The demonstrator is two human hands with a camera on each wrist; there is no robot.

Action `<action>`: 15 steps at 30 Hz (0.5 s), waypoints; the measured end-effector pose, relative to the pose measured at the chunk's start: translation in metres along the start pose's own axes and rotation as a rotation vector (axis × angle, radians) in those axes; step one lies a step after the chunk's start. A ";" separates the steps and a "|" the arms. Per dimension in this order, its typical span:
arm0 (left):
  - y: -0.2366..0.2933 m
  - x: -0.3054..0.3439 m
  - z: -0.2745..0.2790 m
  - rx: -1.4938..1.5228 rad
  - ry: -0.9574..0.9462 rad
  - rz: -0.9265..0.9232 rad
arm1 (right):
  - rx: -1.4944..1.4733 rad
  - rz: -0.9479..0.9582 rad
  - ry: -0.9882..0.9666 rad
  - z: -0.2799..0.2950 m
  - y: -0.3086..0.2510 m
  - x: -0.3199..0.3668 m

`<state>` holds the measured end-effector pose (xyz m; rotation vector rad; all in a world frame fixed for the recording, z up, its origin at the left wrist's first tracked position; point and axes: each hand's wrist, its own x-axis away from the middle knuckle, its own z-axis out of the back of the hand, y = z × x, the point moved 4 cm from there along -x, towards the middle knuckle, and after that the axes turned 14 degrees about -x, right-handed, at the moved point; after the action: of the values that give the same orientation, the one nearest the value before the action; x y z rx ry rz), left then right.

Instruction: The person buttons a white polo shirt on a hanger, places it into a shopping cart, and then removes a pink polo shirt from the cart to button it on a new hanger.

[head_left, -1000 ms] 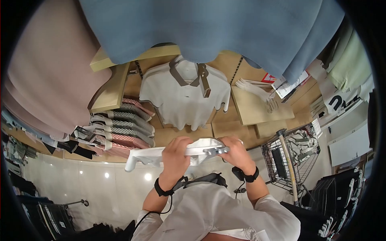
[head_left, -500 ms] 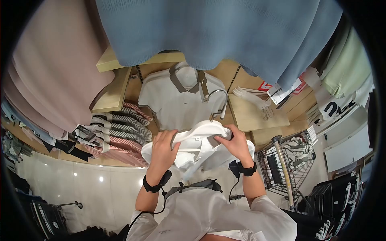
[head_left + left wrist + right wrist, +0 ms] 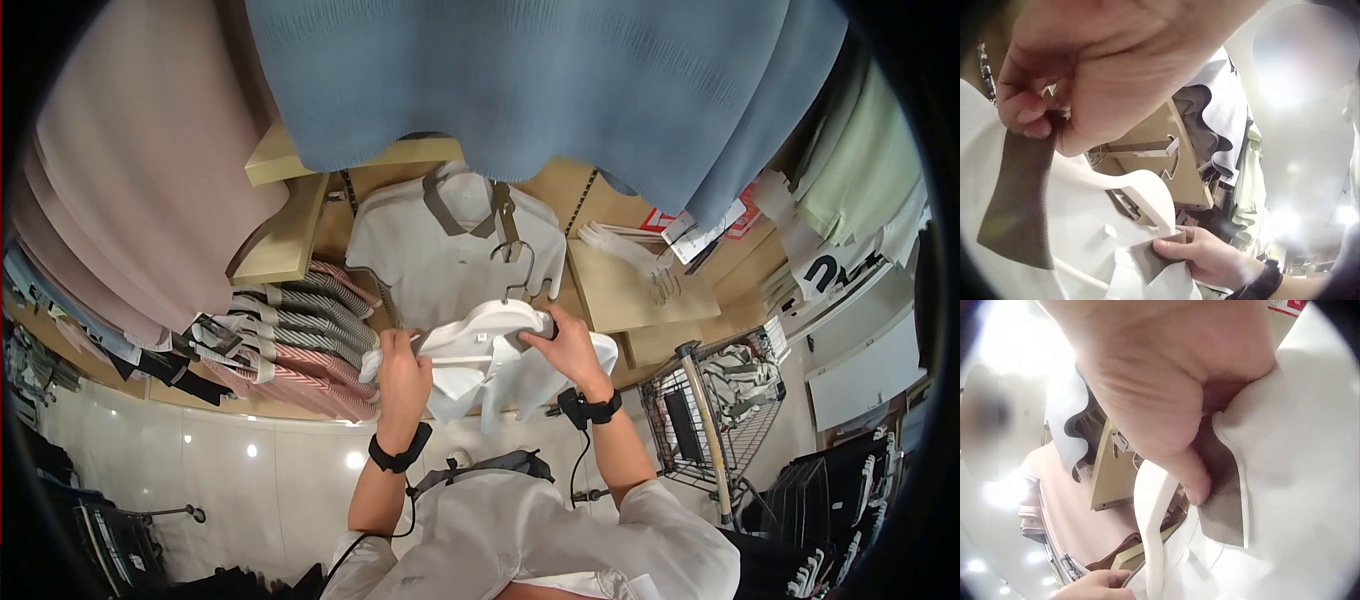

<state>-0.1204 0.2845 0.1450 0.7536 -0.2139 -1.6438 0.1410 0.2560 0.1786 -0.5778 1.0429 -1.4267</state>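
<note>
A white shirt with a grey-brown collar hangs between the two hands, with a white hanger inside it and the metal hook upward. The left hand pinches one side of the collar; in the left wrist view the fingers of that hand curl round the grey-brown collar flap. On the other side, the right hand grips the collar near the hanger's shoulder. The right wrist view shows the thumb of the right hand lying on the collar flap.
Behind the hands a light polo shirt hangs on the wall display. Striped shirts hang at the left. A wooden shelf holds spare hangers at the right, above a wire cart with clothes. Blue garments hang overhead.
The shirt and hanger have turned from edge-on to facing the head camera, and the hook has come upright. The right hand has moved slightly left and up since half a second ago.
</note>
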 end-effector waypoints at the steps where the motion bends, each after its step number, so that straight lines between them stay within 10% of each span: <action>1: 0.004 -0.003 0.001 0.019 0.030 -0.060 | 0.135 0.126 -0.011 0.000 0.006 -0.001; 10: 0.043 -0.023 -0.020 0.102 0.002 -0.041 | 0.255 0.341 0.203 -0.018 0.014 0.030; 15: 0.039 -0.030 -0.025 0.120 0.046 -0.006 | -0.197 -0.043 0.510 -0.048 0.077 0.068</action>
<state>-0.0731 0.3110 0.1568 0.8825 -0.2791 -1.6285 0.1293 0.2121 0.0747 -0.3812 1.5950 -1.5597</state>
